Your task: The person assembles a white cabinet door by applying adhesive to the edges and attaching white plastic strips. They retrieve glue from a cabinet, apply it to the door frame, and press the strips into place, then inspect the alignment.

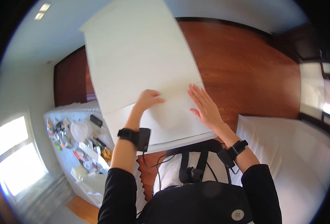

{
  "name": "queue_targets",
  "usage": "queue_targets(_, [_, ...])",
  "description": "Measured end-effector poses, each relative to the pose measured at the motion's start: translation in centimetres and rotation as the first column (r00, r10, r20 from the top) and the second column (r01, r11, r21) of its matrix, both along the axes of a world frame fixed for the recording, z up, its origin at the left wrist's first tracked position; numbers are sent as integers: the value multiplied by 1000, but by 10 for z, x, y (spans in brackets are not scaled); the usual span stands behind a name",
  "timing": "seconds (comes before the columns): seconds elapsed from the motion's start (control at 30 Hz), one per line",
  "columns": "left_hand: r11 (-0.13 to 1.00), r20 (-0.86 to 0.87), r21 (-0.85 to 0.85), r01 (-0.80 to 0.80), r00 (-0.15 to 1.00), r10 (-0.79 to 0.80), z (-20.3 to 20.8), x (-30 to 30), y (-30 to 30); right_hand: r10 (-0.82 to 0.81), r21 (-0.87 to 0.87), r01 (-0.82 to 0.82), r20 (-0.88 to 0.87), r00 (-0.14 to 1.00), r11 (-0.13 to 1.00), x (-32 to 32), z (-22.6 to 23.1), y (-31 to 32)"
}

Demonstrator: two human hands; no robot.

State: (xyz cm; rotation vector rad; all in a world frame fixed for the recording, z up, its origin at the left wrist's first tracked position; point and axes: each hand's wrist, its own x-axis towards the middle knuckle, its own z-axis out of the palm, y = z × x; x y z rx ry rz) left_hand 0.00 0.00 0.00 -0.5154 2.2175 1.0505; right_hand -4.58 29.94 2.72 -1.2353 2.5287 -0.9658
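A large white sheet (139, 56) fills the middle of the frame, its long axis running from the lower centre up to the top edge and leaning slightly left. Its far end passes out of the frame at the top; its near end faces the wearer's body, with a pale rim below it. One thin line (119, 108) crosses the sheet near the hands.

Two hands are over the near part. The left hand (149, 100), just left of centre, is half curled with thumb and fingers toward the right — blurred, so I cannot tell whether its grip pinches the sheet. The right hand (205, 108), by the sheet's right edge, has its grip released: palm down, fingers straight, pointing to the upper left. Whether it presses or hovers I cannot tell.

Two black wrist devices show, one on the left wrist (139, 139) and one on the right (232, 153). At left, a white-covered worktop (62, 158) carries one round white tub (81, 130) among small items — too jumbled to count. Reddish-brown wooden floor (247, 67) spreads at upper right.
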Motion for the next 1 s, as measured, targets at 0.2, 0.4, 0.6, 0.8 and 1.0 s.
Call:
queue_targets(0.2, [954, 7, -275, 115, 993, -118, 25, 20, -21, 164, 238, -134, -112, 980, 962, 9, -2, -25])
queue_targets(0.4, [949, 32, -314, 8, 999, 2, 39, 139, -153, 186, 282, -127, -194, 963, 951, 15, -8, -27])
queue_targets(0.6, [814, -69, 54, -578, 812, 580, 46, 211, -183, 198, 321, -118, -229, 953, 940, 14, -8, -30])
queue_targets(0.8, [686, 144, 240, -687, 724, 675, 39, 264, -155, 181, 328, -94, -245, 952, 940, 18, -7, -34])
queue_targets(1.0, [641, 140, 173, -748, 663, 736, 28, 285, -147, 184, 349, -86, -258, 949, 933, 18, -4, -38])
